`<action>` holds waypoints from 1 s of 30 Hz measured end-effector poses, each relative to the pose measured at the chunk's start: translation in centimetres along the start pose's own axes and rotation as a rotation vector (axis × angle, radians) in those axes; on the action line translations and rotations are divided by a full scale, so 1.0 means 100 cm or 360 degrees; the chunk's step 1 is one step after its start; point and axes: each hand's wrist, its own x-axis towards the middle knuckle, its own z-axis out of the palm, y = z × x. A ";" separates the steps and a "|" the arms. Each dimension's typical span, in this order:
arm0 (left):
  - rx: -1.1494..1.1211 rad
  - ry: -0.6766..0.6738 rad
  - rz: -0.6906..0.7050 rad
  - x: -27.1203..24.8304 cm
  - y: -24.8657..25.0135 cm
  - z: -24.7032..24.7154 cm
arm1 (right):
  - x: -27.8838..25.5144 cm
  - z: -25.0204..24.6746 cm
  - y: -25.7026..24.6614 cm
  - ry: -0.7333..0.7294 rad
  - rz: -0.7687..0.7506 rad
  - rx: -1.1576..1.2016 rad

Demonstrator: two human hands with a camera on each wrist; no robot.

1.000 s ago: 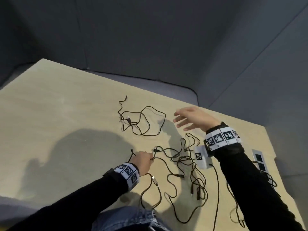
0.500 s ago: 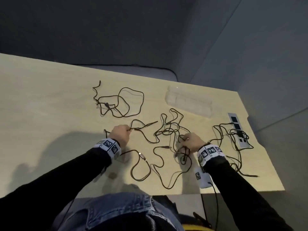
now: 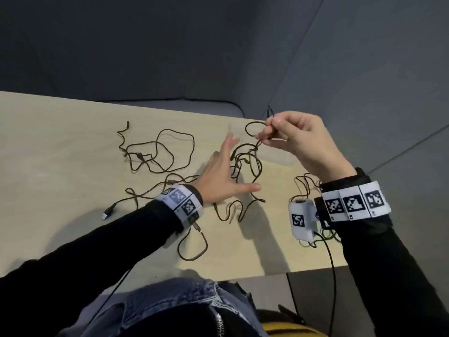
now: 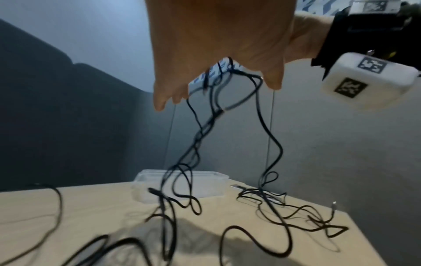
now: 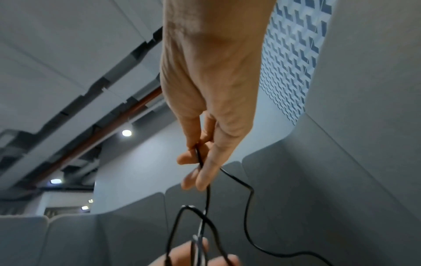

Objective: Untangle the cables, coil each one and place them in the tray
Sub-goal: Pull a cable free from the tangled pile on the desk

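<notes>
A: Lifting one end is the way in. The right hand (image 3: 300, 139) is raised above the pale wooden table (image 3: 60, 171), its fingertips (image 5: 200, 178) pinching a thin black cable (image 3: 252, 132) just below the plug, and a snarl of thin black cords (image 3: 245, 171) hangs from it to the tabletop.

B: And the left hand (image 3: 224, 176)?

A: Fingers straight and spread, holding nothing, reaching in beside the hanging strands, probably to comb them apart.

B: How will the stuff behave?

A: Light and limp, I'd judge. It sags into loops and won't hold a shape. Take it near a plug, then draw it out slowly, or the knot may tighten.

B: How many cables?

A: One loose bundle of black cable (image 3: 155, 152) lies apart on the left. A silver-tipped plug (image 3: 107, 212) lies near the front edge. Beyond that, too crossed to count.

B: The tray?

A: One clear plastic tray (image 4: 182, 181), at the far edge, nothing visible inside.
</notes>
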 end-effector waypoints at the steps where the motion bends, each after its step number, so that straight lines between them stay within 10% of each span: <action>1: -0.0067 -0.0019 0.0015 0.001 0.004 0.005 | 0.000 0.002 -0.005 -0.0044 -0.0019 0.0102; 7: 0.0106 -0.0068 0.0164 -0.005 -0.009 0.010 | 0.002 -0.007 -0.029 0.0270 -0.0423 0.0493; 12: 0.0774 -0.0465 -0.0235 -0.025 -0.097 -0.009 | 0.001 -0.064 -0.064 0.0632 -0.0733 0.0331; 17: 0.0759 -0.0556 -0.0480 -0.033 -0.113 -0.030 | -0.001 -0.066 -0.066 0.0618 -0.0619 0.0164; 22: 0.0330 -0.0239 -0.0258 -0.026 -0.068 -0.043 | 0.010 -0.055 -0.052 0.0573 -0.0203 0.0693; 30: -0.0338 -0.0008 -0.0131 -0.021 -0.014 -0.046 | 0.004 0.023 0.030 0.0017 0.0174 -0.0297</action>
